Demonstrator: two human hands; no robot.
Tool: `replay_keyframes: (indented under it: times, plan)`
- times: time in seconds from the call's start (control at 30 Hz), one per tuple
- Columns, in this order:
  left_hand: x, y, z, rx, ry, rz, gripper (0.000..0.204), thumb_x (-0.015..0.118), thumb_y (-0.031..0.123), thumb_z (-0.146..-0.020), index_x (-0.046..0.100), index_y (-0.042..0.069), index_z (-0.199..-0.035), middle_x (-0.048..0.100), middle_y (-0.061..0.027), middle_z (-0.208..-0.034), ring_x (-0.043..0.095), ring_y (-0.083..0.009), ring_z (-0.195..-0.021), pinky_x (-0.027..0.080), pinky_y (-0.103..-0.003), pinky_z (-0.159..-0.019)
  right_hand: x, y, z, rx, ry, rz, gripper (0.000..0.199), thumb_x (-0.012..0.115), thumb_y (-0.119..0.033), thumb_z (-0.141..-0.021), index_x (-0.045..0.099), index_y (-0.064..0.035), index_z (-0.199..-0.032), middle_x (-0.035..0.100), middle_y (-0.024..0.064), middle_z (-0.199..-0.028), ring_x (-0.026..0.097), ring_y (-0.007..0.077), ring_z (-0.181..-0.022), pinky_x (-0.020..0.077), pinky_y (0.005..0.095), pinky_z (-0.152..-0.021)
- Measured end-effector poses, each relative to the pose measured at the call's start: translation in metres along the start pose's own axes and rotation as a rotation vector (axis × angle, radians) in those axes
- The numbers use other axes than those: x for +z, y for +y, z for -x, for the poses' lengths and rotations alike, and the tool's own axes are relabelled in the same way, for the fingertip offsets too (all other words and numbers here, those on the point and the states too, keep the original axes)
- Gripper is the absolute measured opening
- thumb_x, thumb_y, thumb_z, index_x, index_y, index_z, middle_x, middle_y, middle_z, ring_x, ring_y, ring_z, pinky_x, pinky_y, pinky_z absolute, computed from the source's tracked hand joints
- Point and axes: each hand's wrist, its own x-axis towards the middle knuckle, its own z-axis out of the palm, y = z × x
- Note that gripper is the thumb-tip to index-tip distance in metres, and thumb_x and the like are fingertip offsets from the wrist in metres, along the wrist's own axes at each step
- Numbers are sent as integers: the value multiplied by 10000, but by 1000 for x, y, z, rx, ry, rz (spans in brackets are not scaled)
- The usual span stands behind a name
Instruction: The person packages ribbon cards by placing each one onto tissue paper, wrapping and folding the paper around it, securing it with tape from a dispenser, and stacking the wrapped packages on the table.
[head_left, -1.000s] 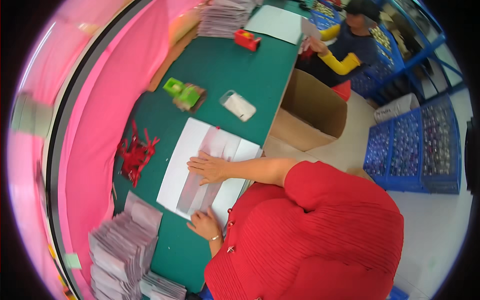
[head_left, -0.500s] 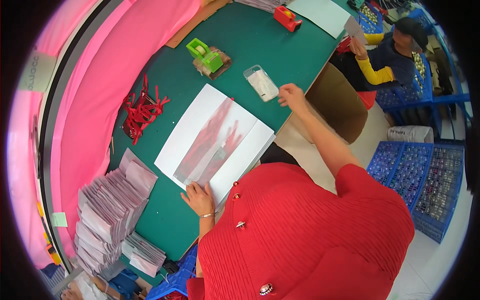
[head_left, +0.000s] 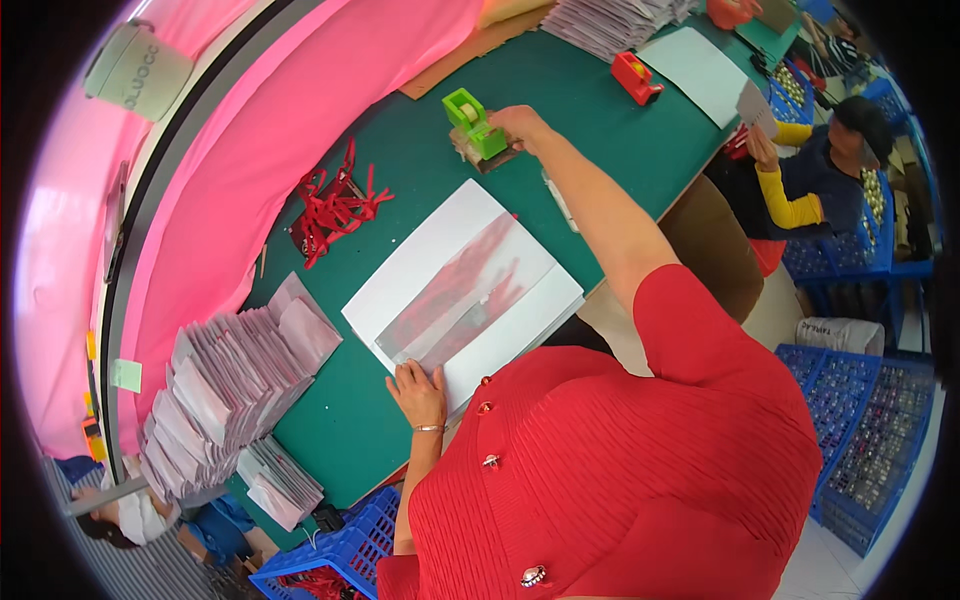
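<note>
My left hand (head_left: 418, 396) rests with its fingers apart on the near corner of a clear plastic bag (head_left: 440, 325). Red shapes show through the bag, which lies on a stack of white paper (head_left: 545, 300). My right hand (head_left: 522, 126) reaches across the table to the cutting end of a green tape dispenser (head_left: 480, 130). Its fingers are bent together there, and whatever is between them is too small to make out. Under the dispenser is a brown block (head_left: 470, 152). A clear phone case (head_left: 558, 200) is mostly hidden behind my right forearm.
Red ribbons (head_left: 335, 212) lie in a tangle at the left. Grey packets (head_left: 235, 370) stand piled at the near left, with a blue basket (head_left: 350, 550) below. A red tape dispenser (head_left: 636, 78) and white sheet (head_left: 700, 75) are farther off. A co-worker (head_left: 835, 165) sits at the right.
My right hand has moved from beside the phone case, leftward and away from me, to the green tape dispenser. My left hand stays on the bag. The whole view has shifted.
</note>
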Motion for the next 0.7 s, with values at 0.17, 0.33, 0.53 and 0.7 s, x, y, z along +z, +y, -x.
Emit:
replay_keyframes:
  times: [0.17,0.33,0.53,0.7]
  plan:
    - [-1,0,-3,7,36,-4,535,645,339,-840,550,-68,-1174,565,-216,-1128,508,-358,-1144,323,-539,-1027,3,14,-50,28,5,332,189,684,-105,-798,666,-1,-955,654,92,-855,626,175,-655,445,293,-485]
    - [-4,2,-8,7,15,24,534,645,338,-843,557,-74,-1170,569,-221,-1128,512,-365,-1138,325,-536,-1027,9,6,-63,5,166,90,261,725,-54,-749,654,72,-967,657,157,-929,659,260,-764,519,383,-628]
    - [-4,0,-3,-15,15,31,535,643,344,-845,560,-74,-1168,573,-221,-1123,512,-362,-1138,322,-536,-1031,17,9,10,99,213,-79,361,764,-48,-718,629,109,-1013,648,188,-1018,656,300,-861,513,403,-723]
    - [-3,0,-3,-2,20,25,530,639,345,-847,559,-73,-1163,573,-220,-1135,512,-363,-1143,318,-536,-1036,6,37,3,207,295,-20,442,770,-33,-720,585,132,-1086,633,195,-1065,634,299,-927,490,393,-803]
